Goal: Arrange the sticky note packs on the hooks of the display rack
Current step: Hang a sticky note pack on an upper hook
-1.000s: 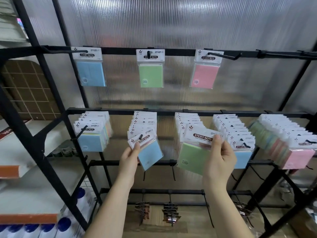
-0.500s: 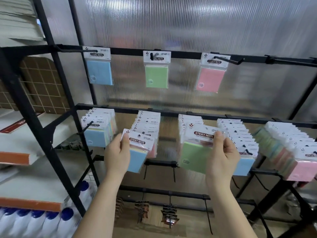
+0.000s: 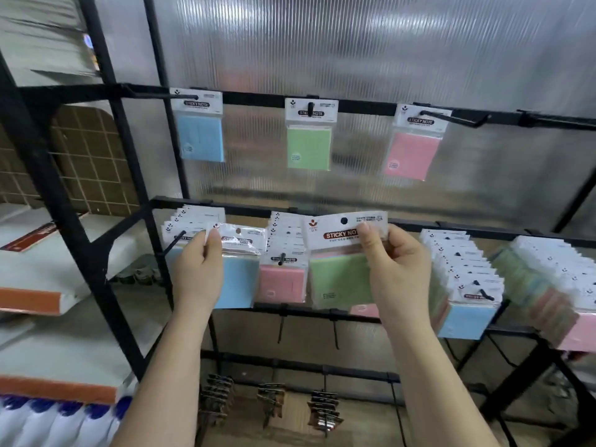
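Holding one pack apiece, both hands are raised in front of the display rack (image 3: 106, 227), level with its middle rail (image 3: 467, 228), which serves as the landmark here. The left hand (image 3: 198, 279) pinches the white header of a blue pack (image 3: 238, 279) between thumb and fingers; the right hand (image 3: 398, 269) pinches the header of a green pack (image 3: 342, 279) the same way. Both packs hang flat-faced toward the camera, long axis running down from the header, just below the middle rail.

The relation that counts, as I judge it, is punched hole to hook tip. The green pack's hole (image 3: 344, 220) sits at the top of its header, just below the rail, and the hook it seems meant for is hidden behind the pack. The blue pack's hole (image 3: 238, 231) lies just right of the leftmost hook's tip (image 3: 183, 233), which juts out toward the viewer below the rail. The left hand is nearer that hook.

Room is tight sideways: a hanging pink pack (image 3: 282, 280) fills the gap between the two held packs, and full stacks crowd the rail to the right. Above the middle rail, the top rail (image 3: 258, 97) carries three single packs, with free hooks at its right end.
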`<state>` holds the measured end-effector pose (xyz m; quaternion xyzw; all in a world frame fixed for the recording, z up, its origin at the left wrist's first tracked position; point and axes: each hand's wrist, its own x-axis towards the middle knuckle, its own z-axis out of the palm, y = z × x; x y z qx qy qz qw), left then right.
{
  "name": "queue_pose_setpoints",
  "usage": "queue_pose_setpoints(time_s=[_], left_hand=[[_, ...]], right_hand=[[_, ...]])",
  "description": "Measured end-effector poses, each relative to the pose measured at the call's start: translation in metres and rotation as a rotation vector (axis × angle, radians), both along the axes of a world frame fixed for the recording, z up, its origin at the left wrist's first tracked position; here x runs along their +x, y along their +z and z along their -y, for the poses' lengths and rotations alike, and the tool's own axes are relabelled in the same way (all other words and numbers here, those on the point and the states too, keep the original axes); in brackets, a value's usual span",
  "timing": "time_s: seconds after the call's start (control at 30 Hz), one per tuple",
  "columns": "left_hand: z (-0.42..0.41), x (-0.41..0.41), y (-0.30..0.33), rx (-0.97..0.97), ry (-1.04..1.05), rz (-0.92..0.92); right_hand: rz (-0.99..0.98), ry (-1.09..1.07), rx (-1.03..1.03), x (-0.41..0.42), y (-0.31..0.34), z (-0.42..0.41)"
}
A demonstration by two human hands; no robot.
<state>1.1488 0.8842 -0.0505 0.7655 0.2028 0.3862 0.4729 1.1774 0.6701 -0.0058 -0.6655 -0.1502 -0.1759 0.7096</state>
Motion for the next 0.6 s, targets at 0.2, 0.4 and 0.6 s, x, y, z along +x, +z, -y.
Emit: queue_pose_setpoints(time_s=[0.2,0.4,0.6], left_hand=[[-0.036,0.021,0.005,0.070,-0.148,0.037],[-0.078,0.039,0.012,0.161,-0.234,0.052],[-0.093,0.050,0.017,0.183,-0.297,0.102]], right_hand=[[-0.023,-0.084,0.095,-0.006,0.014,-0.049],[0.078,-0.226,0.223,-0.004,0.038,-0.087],[0.171,-0.316,0.315,0.013,0.077,-0.098]])
